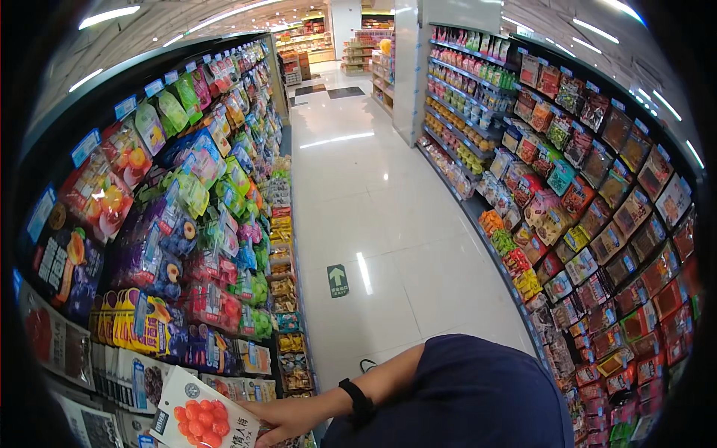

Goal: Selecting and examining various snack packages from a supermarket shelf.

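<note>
My right hand [288, 417] reaches across to the left at the bottom of the head view, with a black band [357, 393] on its wrist. It grips the right edge of a white snack packet [203, 423] printed with a cluster of red fruit and writing. The packet is tilted, in front of the lower left shelf, and its bottom is cut off by the frame. Behind it stands a row of white-and-grey dried-fruit packets [120, 375]. Just above are yellow-and-purple packets [137, 325]. My left hand is out of view.
A tall shelf of hanging snack bags [190, 190] runs along the left, with small boxes [294, 361] along its base. Packaged snacks [594, 224] fill the right shelf. Between them runs a glossy tiled floor [386, 224] bearing a green arrow sign [338, 281]. A pillar [406, 73] stands farther off.
</note>
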`<state>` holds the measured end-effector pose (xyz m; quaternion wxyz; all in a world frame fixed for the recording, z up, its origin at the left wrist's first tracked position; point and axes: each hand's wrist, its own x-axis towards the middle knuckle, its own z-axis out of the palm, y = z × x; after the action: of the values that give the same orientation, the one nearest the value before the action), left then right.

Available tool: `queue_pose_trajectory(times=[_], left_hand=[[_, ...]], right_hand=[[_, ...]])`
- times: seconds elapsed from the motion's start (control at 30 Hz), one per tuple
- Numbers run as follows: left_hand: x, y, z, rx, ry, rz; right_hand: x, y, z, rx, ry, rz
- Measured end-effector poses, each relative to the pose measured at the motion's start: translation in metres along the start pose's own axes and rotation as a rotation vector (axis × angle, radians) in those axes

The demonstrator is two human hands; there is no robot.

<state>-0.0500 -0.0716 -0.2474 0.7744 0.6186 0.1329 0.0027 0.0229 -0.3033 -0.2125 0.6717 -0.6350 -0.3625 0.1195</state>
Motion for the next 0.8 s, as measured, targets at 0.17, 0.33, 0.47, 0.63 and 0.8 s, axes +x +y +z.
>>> queue_pose_trajectory(times=[0.17, 0.33, 0.47, 0.63, 0.8], left_hand=[[-0.032, -0.001, -0.035, -0.035, 0.034, 0.025], [-0.064, 0.0, -0.06, -0.065, 0.078, 0.052], [-0.083, -0.001, -0.073, -0.092, 0.117, 0.073], [-0.103, -0.004, -0.085, -0.129, 0.172, 0.095], [-0.122, -0.005, -0.092, -0.166, 0.247, 0.119]], right_hand=[[-0.002, -0.01, 0.035, 0.027, -0.054, -0.018], [-0.003, -0.02, 0.052, 0.426, -0.149, 0.012], [0.0, -0.02, 0.059, 0.428, -0.143, -0.016], [0.004, -0.028, 0.053, 0.512, -0.189, 0.032], [0.009, -0.037, 0.04, 0.538, -0.197, 0.104]])
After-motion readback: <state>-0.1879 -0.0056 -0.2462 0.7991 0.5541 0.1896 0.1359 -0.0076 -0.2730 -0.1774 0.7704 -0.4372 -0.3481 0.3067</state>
